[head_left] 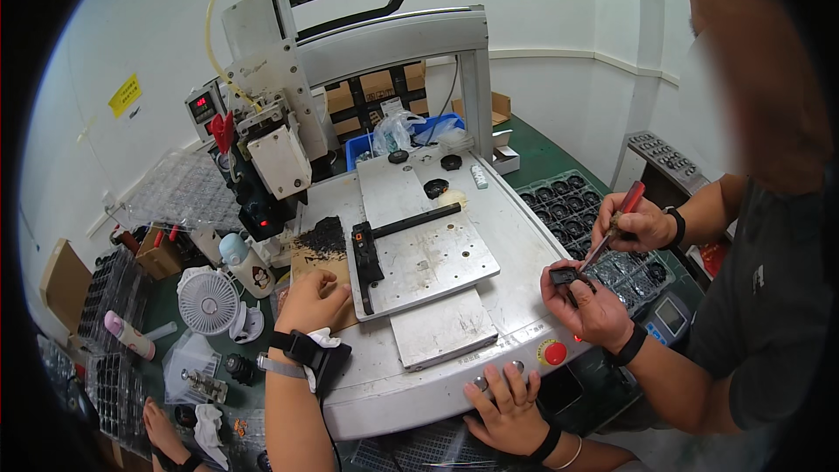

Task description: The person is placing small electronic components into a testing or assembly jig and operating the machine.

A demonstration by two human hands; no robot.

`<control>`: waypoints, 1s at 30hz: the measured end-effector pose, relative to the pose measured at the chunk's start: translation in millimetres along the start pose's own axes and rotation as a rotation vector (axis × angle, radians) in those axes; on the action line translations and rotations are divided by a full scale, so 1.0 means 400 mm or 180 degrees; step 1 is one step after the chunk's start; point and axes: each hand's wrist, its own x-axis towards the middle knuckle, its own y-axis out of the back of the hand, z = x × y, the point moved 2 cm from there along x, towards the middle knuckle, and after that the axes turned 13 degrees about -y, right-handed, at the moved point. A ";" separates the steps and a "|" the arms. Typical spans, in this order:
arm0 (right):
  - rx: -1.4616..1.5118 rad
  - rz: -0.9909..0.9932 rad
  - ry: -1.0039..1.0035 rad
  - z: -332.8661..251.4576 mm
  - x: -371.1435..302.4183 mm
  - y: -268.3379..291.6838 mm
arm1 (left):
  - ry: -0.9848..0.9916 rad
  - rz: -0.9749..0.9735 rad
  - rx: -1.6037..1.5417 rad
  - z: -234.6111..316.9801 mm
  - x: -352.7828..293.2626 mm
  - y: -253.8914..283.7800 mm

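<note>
My left hand (313,299), a wrist device strapped on it, hovers by the left edge of the metal work plate (428,267). Its fingers are loosely curled, with nothing visible in them. On the machine's front panel lies my right hand (509,413), fingers spread over the round metal push buttons (517,367). Just right of it sits a red stop button (551,352). A black bar fixture (415,221) is mounted on the plate. Above and left hangs the dispensing head (278,160) with its yellow tube.
A co-worker at right holds a red-handled tool (631,199) against a small black part (562,276). Trays of black parts (559,201) are behind. A white fan (208,301) and bottles (249,267) stand left. Another person's hand (164,433) shows lower left.
</note>
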 end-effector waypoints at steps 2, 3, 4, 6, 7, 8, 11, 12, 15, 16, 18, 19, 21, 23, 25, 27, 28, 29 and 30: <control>-0.0001 -0.0001 -0.0004 0.000 -0.001 -0.001 | -0.0003 -0.0018 0.0000 0.005 0.000 0.002; 0.0023 -0.0019 -0.0051 0.000 -0.003 -0.003 | -0.0006 -0.0035 0.0001 0.006 0.001 0.002; 0.0050 -0.0036 -0.0095 0.000 -0.004 -0.003 | -0.0007 -0.0032 0.0002 0.004 0.001 0.002; 0.0045 -0.0031 -0.0091 -0.001 -0.003 -0.002 | -0.0088 -0.0021 0.0046 -0.004 0.002 0.001; 0.0038 -0.0028 -0.0087 0.000 -0.002 -0.001 | -0.0095 -0.0015 0.0041 -0.005 0.002 0.000; 0.0028 -0.0020 -0.0087 0.000 0.000 0.006 | -0.0078 -0.0015 0.0010 -0.005 0.003 -0.002; 0.0045 -0.0156 -0.0096 -0.007 0.023 0.061 | -0.0040 -0.0034 -0.0042 -0.004 0.006 -0.002; 0.0252 -0.0373 -0.0096 -0.006 0.041 0.094 | -0.0017 -0.0073 -0.0070 -0.004 0.010 -0.008; 0.0670 -0.0598 -0.0010 0.009 0.085 0.175 | -0.0050 -0.0063 0.0023 -0.010 0.008 -0.003; 0.0877 -0.0621 0.0055 0.016 0.098 0.197 | -0.0052 -0.0054 0.0022 -0.008 0.006 0.000; 0.0604 -0.0143 -0.0109 0.029 0.134 0.251 | -0.0011 -0.0069 0.0108 -0.002 0.002 0.006; 0.0309 0.0346 -0.0281 0.033 0.152 0.282 | -0.0028 -0.0059 0.0098 0.001 0.004 0.005; -0.0060 0.0660 -0.0576 0.039 0.194 0.319 | 0.0054 -0.0032 -0.0070 -0.001 0.003 0.002; -0.0419 0.0964 -0.0858 0.047 0.223 0.338 | -0.0019 0.0010 -0.0026 -0.009 0.006 -0.002; -0.0342 0.0766 -0.0974 0.059 0.242 0.339 | -0.0082 0.0047 0.0017 -0.017 0.009 -0.009; -0.0399 0.0627 -0.0980 0.058 0.255 0.337 | -0.0116 0.0037 0.0025 -0.022 0.011 -0.015; -0.0330 0.0536 -0.0940 0.057 0.256 0.339 | -0.0112 0.0056 0.0023 -0.016 0.008 -0.010; -0.0262 0.0443 -0.0901 0.055 0.258 0.339 | -0.0107 0.0039 -0.0006 -0.009 0.005 -0.004; -0.0264 0.0447 -0.0883 0.053 0.260 0.339 | -0.0102 0.0021 -0.0035 -0.002 0.001 0.002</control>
